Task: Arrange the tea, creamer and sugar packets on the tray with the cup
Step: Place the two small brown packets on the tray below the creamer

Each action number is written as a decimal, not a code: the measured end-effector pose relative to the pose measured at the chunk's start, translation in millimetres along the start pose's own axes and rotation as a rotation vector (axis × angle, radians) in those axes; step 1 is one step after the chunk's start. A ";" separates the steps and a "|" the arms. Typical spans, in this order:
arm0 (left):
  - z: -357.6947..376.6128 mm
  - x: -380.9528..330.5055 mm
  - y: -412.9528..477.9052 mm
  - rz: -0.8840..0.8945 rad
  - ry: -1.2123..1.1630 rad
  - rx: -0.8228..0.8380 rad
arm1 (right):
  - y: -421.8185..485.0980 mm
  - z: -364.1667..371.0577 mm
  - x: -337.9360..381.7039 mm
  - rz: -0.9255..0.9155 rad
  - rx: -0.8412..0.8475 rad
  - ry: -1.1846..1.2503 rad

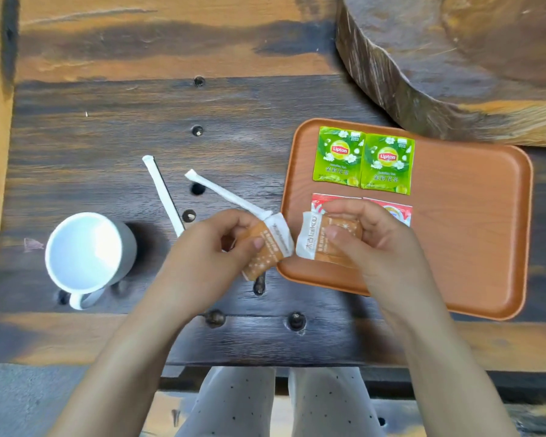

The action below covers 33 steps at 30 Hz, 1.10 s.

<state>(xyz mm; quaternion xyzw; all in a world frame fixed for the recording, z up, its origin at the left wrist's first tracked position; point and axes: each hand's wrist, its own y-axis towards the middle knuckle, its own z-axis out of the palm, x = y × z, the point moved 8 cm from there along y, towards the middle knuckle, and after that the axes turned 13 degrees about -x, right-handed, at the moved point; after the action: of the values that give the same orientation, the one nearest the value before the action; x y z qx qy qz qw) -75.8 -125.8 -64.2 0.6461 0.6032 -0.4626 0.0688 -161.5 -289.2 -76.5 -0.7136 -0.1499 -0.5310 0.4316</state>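
An orange tray (pixel 473 234) lies on the dark wooden table at the right. Two green Lipton tea packets (pixel 363 159) lie side by side at its far left corner. Below them sit two red packets (pixel 391 211), partly hidden by my right hand (pixel 372 234). That hand pinches an orange-and-white packet (pixel 316 239) over the tray's left edge. My left hand (pixel 215 244) holds a second orange-and-white packet (pixel 270 247) just left of the tray. A white cup (pixel 85 250) stands at the left, off the tray. Two white stick packets (pixel 163 190) (pixel 224 192) lie on the table between cup and tray.
A thick round slab of wood (pixel 448 58) rises at the back right, overlapping the tray's far edge. The table has several dark bolt holes (pixel 197 130). My legs show below the table's front edge.
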 end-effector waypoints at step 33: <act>93.4 -6.9 -37.9 -0.056 -0.085 -0.234 | -16.4 -107.9 -45.5 0.045 -0.245 -0.122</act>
<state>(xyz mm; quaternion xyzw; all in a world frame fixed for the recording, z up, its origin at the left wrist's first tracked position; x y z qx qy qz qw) -154.8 -181.2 -94.2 0.5965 0.6671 -0.4180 0.1563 -258.1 -352.1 -102.6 -0.7951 -0.0942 -0.4911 0.3431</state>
